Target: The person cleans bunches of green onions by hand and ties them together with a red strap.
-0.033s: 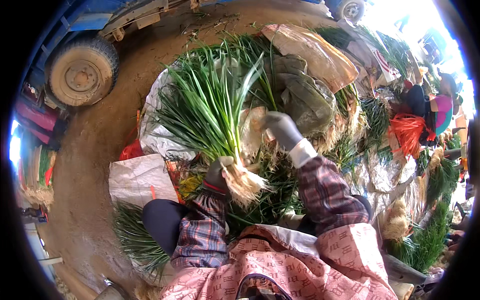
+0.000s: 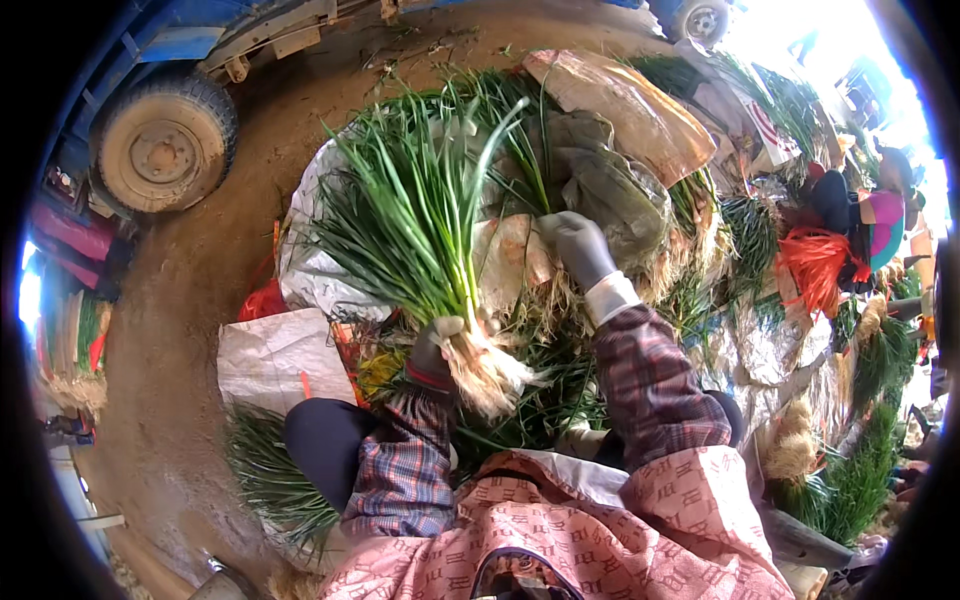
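Presumably to leave the pale stringy roots (image 2: 487,377) free, the bunch of long green-leaved onions (image 2: 462,262) is clamped just above them by the fingers of the grey-gloved left hand (image 2: 431,355), while the grey-gloved right hand (image 2: 579,248) is held near the crumpled olive sheet (image 2: 618,195), though whether its curled fingers grip anything cannot be told.

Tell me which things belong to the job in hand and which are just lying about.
In use:
- leafy green bunch with pale roots, gripped by the gloved left hand
- gloved right hand, beside dull green sheeting

Seemingly just lying about:
- brownish sack
- pale sheet
- vehicle wheel
- red strips
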`<state>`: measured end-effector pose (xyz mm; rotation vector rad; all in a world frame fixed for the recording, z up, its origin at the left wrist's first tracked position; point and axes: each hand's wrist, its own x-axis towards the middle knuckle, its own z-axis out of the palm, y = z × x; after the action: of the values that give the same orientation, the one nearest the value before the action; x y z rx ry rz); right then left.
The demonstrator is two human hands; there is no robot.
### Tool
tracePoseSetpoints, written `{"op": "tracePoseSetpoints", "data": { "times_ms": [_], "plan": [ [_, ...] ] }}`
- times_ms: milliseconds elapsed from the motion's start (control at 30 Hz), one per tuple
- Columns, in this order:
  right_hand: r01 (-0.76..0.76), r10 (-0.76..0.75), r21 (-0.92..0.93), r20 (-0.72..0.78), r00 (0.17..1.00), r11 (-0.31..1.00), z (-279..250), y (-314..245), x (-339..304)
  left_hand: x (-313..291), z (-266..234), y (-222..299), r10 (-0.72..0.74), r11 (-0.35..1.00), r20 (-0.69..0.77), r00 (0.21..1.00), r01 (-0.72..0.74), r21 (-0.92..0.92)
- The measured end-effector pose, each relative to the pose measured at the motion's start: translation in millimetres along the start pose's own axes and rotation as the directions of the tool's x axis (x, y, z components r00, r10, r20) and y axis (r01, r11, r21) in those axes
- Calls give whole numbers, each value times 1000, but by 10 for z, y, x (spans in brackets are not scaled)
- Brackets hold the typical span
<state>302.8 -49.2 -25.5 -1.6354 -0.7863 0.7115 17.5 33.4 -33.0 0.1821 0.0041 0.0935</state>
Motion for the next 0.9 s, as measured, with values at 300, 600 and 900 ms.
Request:
{"op": "tracePoseSetpoints", "data": {
  "times_ms": [300,600,900],
  "plan": [
    [220,356,-975,219,908,39,-1013,-771,-389,140,-35,23,142,987,308,941,-111,-116],
    [-137,-14,-816,-175,984,562,234,-296,225,82,-123,-24,315,937,-88,945,-295,185],
    [-44,-164,-842,-155,974,537,306,-701,-93,161,131,-65,356,913,-200,913,-295,281]
  ]
}}
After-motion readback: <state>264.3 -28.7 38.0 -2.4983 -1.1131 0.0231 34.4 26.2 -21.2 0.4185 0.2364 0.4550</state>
